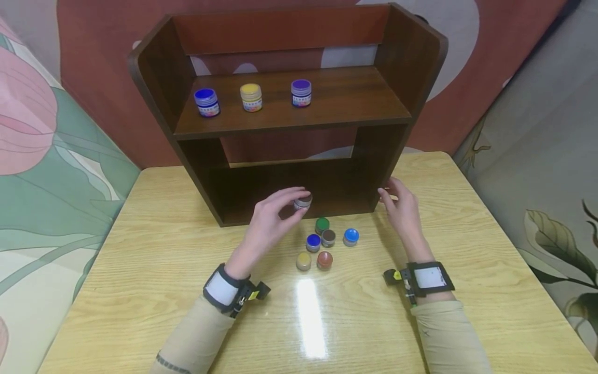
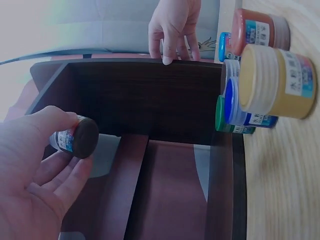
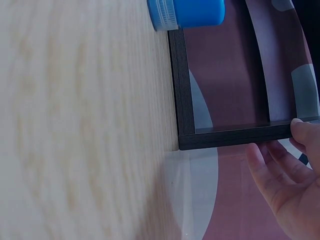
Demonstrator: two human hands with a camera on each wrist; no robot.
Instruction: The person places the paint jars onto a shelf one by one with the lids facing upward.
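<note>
My left hand [image 1: 273, 215] grips a small paint jar with a dark brown lid [image 2: 86, 138] between thumb and fingers, raised in front of the lower compartment. The brown wooden shelf [image 1: 289, 127] stands upright on the table. At its right side panel, my right hand [image 1: 402, 208] pinches the panel's edge, thumb on one face and fingers on the outer one, as the right wrist view shows. Below the left hand, on the table, stand paint jars with green [image 1: 322, 224], brown [image 1: 328, 237], dark blue [image 1: 313, 242], light blue [image 1: 351, 236], yellow [image 1: 303, 261] and red-brown [image 1: 324, 259] lids.
On the upper shelf board stand a blue jar [image 1: 207, 102], a yellow jar [image 1: 251, 97] and a purple jar [image 1: 301, 93]. The light wooden table [image 1: 154, 291] extends around the shelf. Patterned cloth [image 1: 93, 78] hangs behind and at the sides.
</note>
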